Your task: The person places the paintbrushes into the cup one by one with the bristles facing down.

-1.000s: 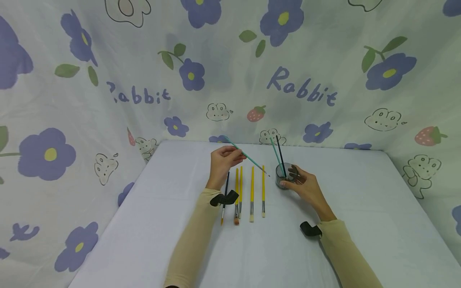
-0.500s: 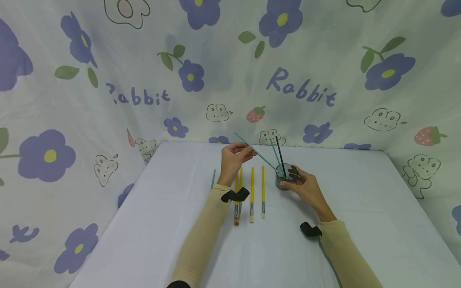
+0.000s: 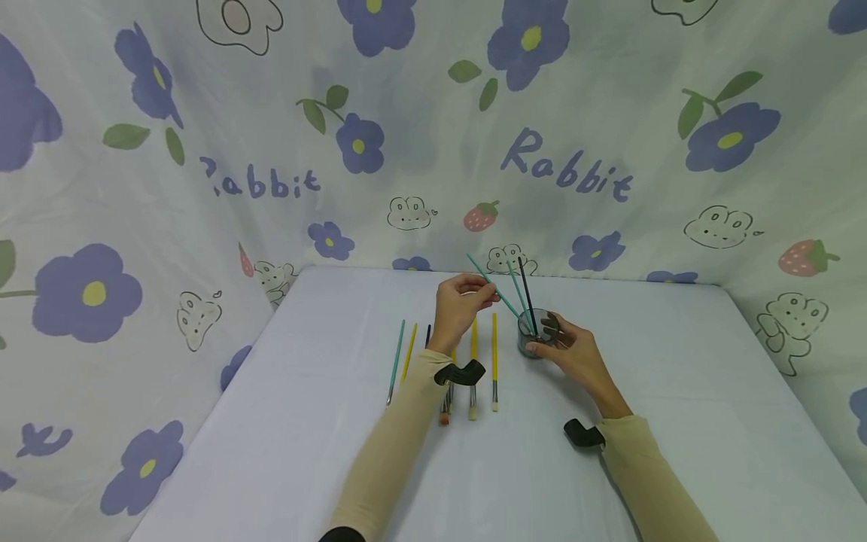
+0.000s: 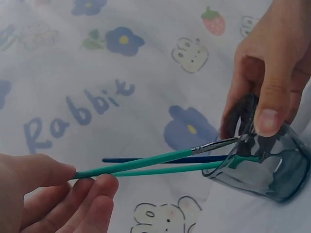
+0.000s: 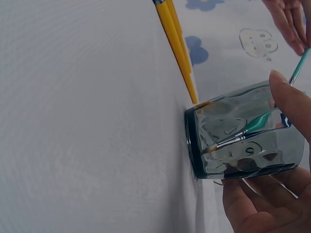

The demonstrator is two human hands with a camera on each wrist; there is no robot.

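My left hand [image 3: 463, 309] pinches a teal paintbrush [image 4: 146, 162] by its handle between thumb and fingers. The brush slants down, bristle end first, and its metal ferrule [image 4: 214, 145] overlaps the rim of a grey-tinted glass [image 5: 214, 121] in the left wrist view. With thumb and fingers curled round its side, my right hand [image 3: 576, 350] holds this glass, which stands on the table. Inside it lean a dark-handled paintbrush [image 3: 525, 286] and another teal paintbrush [image 3: 514, 277], both bristles down. The bristles of the brush in my left hand are hidden in the left wrist view.
Left of the glass, several yellow-handled paintbrushes [image 3: 495, 361] lie in a row on the white tabletop [image 3: 284, 452]. A teal paintbrush [image 3: 396, 361] lies at the row's left end. My left forearm partly covers the row, including a dark brush [image 3: 428, 333]. A patterned cloth [image 3: 433, 135] hangs behind.
My left hand has moved right with the teal paintbrush, bringing its bristle end to the glass. The teal brush at the row's left end has come into view. My right hand stays on the glass.
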